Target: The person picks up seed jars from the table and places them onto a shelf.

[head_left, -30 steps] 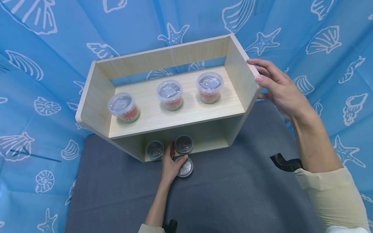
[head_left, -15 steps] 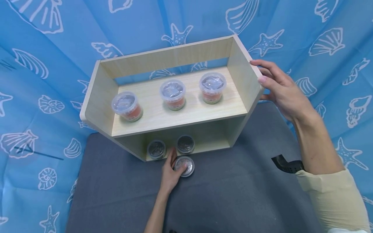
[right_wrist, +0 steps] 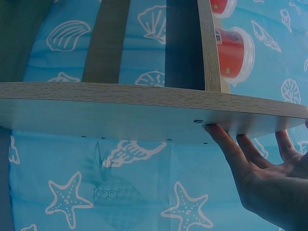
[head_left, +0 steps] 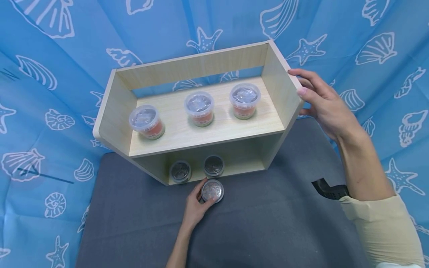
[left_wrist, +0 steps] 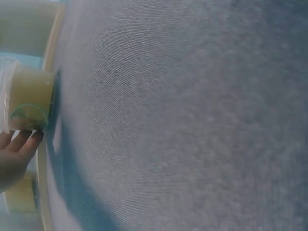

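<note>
In the head view my left hand [head_left: 195,208] holds a small round lidded tub [head_left: 210,189] on the grey cloth, just before the lower shelf. Its fingers lie along the tub's left side, with the thumb at the near rim. The left wrist view shows the fingertips against this tub, which looks yellowish [left_wrist: 31,91]. My right hand [head_left: 323,98] grips the right side panel of the wooden shelf [head_left: 278,85]; the right wrist view has its fingers [right_wrist: 226,149] on the panel's outer face. Two similar tubs stand on the lower level, one left [head_left: 180,171], one right [head_left: 213,166].
Three tubs with reddish contents stand on the upper level: left [head_left: 147,122], middle [head_left: 200,108], right [head_left: 245,100]. Grey cloth [head_left: 268,219] spreads in front of the shelf. A blue curtain with shell prints [head_left: 234,22] hangs close behind and at both sides.
My left fingers have drawn back from between the two lower tubs, and the thumb has shifted to the near rim of the front tub. My right hand stays on the panel.
</note>
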{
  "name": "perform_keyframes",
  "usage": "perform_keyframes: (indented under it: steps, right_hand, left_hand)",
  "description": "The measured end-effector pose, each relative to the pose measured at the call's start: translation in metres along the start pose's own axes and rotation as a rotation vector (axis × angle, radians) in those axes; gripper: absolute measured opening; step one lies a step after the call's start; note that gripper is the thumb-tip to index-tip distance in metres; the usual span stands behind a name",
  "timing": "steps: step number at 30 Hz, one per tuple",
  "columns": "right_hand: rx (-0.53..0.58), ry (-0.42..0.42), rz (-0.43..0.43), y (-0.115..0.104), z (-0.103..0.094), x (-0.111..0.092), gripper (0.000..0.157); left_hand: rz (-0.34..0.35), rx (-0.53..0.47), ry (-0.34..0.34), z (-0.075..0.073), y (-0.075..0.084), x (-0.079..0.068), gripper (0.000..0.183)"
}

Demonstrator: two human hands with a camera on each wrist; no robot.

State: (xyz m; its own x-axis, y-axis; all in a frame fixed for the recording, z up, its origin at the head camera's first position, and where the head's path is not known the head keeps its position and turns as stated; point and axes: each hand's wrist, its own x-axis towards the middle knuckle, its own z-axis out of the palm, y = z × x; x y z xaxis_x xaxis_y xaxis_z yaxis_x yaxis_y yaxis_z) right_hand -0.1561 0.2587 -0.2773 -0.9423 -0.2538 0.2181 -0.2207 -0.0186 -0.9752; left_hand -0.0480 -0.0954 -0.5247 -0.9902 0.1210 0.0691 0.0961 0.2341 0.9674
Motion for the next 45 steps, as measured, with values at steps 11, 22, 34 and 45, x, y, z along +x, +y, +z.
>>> perform_keyframes:
  steps: [11, 22, 34, 45]
  right_hand:
    - [-0.004, 0.005, 0.008, 0.000, 0.000, 0.000, 0.046]
    - [-0.015, 0.014, 0.012, -0.001, 0.000, -0.001, 0.046]
    - [-0.026, 0.021, 0.026, -0.001, 0.000, 0.000, 0.046]
    - [-0.048, 0.039, 0.035, -0.001, 0.002, 0.001, 0.046]
  left_hand:
    - [0.032, 0.087, -0.055, -0.001, -0.047, 0.001, 0.089]
    - [0.011, 0.213, -0.063, -0.001, -0.048, 0.001, 0.089]
    - [0.069, 0.227, 0.007, 0.019, -0.047, -0.003, 0.086]
    - [0.122, 0.191, -0.005, 0.042, -0.036, 0.002, 0.084]
